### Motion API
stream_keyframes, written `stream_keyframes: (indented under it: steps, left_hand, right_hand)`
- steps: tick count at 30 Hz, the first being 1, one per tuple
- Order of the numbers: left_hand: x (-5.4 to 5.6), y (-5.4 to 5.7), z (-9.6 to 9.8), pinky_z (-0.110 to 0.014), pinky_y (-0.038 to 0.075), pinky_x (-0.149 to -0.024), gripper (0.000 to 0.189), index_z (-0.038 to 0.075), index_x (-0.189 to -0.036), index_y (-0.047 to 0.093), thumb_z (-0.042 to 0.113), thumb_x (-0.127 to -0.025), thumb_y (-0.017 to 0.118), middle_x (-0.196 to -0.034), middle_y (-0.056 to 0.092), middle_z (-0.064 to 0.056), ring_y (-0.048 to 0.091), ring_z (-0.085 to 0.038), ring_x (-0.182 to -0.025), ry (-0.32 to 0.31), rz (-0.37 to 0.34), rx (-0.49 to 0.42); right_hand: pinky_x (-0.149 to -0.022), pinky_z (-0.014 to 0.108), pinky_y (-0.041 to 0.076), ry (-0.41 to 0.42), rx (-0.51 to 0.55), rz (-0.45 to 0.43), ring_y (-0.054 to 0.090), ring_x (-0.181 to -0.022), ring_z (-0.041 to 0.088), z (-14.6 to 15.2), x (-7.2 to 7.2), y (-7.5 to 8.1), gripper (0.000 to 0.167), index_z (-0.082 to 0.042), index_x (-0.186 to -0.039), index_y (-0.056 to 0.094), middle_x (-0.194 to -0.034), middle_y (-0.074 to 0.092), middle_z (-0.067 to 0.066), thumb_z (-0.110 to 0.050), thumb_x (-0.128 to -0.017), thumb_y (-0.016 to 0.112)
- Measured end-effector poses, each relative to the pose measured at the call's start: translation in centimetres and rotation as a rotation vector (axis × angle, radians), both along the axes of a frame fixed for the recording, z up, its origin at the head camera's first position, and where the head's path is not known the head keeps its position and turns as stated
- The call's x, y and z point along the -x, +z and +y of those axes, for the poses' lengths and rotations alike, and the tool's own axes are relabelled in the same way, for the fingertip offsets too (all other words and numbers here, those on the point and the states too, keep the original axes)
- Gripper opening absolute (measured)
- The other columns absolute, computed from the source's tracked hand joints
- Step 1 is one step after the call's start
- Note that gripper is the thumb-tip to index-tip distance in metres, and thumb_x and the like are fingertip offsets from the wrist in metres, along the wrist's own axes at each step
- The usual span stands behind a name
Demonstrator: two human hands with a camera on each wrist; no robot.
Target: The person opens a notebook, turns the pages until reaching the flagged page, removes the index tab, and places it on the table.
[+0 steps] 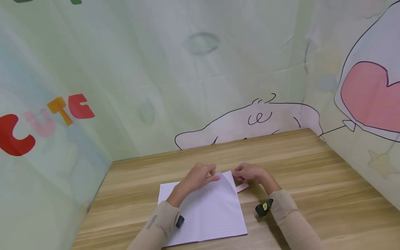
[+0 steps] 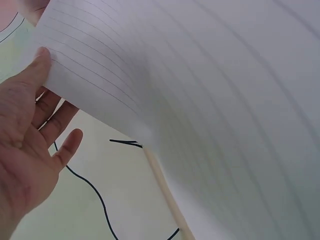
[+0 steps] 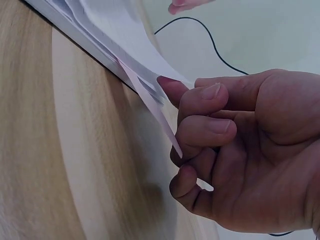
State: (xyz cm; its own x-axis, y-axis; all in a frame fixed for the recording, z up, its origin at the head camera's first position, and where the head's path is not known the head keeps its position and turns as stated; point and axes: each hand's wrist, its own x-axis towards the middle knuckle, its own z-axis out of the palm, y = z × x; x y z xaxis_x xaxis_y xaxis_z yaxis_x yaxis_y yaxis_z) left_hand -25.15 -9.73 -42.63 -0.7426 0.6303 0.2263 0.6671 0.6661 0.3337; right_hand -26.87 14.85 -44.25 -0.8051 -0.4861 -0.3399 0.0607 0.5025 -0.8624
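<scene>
An open lined notebook (image 1: 215,215) lies on the table. My left hand (image 1: 198,177) pinches the top edge of a lifted page (image 2: 95,60), thumb on one side and fingers on the other in the left wrist view. At the notebook's top right corner, my right hand (image 1: 250,172) has its fingers curled. In the right wrist view its thumb and index finger appear to pinch the page's corner. A pale pink paper strip (image 3: 150,107) sticks out from between the pages, close to the right hand's curled fingers; its inner end is hidden in the notebook.
The wood-grain table (image 1: 134,173) meets printed fabric walls at its back and sides. Dark wrist cameras sit on both sleeves, the right one (image 1: 264,207) beside the notebook's right edge.
</scene>
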Motion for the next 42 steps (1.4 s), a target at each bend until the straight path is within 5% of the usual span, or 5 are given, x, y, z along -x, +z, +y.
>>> stream_keyframes:
  steps: [10,20,29,37,42]
  left_hand:
    - [-0.7,0.8,-1.0,-0.029,0.05,-0.074,0.022,0.017,-0.085,0.056,0.031,-0.096,0.068,-0.09,0.071,0.003,0.061,-0.01,-0.083,0.045,-0.115,-0.093]
    - [-1.3,2.1,-1.9,-0.029,0.046,-0.071,0.03,0.016,-0.093,0.067,0.04,-0.104,0.052,-0.08,0.061,0.011,0.054,-0.008,-0.076,0.006,-0.193,-0.149]
    - [-2.0,3.2,-3.1,-0.027,0.045,-0.067,0.044,0.012,-0.098,0.069,0.043,-0.107,0.041,-0.074,0.066,0.008,0.06,-0.004,-0.069,-0.013,-0.188,-0.024]
    - [-2.9,3.9,-4.2,-0.024,0.037,-0.06,0.032,0.02,-0.089,0.067,0.043,-0.103,0.049,-0.063,0.051,0.013,0.047,-0.002,-0.06,-0.062,-0.088,0.124]
    - [-3.5,3.9,-5.0,-0.024,0.038,-0.061,0.034,0.021,-0.098,0.073,0.047,-0.101,0.052,-0.063,0.053,0.015,0.047,-0.001,-0.059,-0.061,-0.097,0.181]
  right_hand:
    - [-0.053,0.023,0.03,0.034,0.021,0.021,0.037,-0.051,0.01,-0.1,0.0,-0.3,0.03,-0.006,-0.073,0.052,-0.061,0.043,0.0,-0.009,-0.103,0.049]
    - [-0.054,0.024,0.031,0.009,-0.009,0.004,0.038,-0.053,0.011,-0.2,-0.1,-0.3,0.03,-0.007,-0.075,0.053,-0.064,0.044,0.0,-0.011,-0.105,0.048]
    - [-0.056,0.025,0.031,-0.011,-0.021,-0.004,0.04,-0.054,0.012,-0.4,-0.2,-0.2,0.029,-0.008,-0.076,0.054,-0.065,0.045,0.0,-0.012,-0.105,0.049]
    - [-0.057,0.025,0.033,-0.02,-0.024,-0.012,0.041,-0.056,0.013,-0.2,-0.2,-0.1,0.028,-0.007,-0.078,0.055,-0.067,0.046,0.001,-0.014,-0.105,0.049]
    - [-0.056,0.026,0.033,-0.013,-0.028,-0.005,0.041,-0.055,0.013,-0.4,-0.3,-0.1,0.028,-0.006,-0.078,0.055,-0.067,0.046,0.001,-0.014,-0.105,0.05]
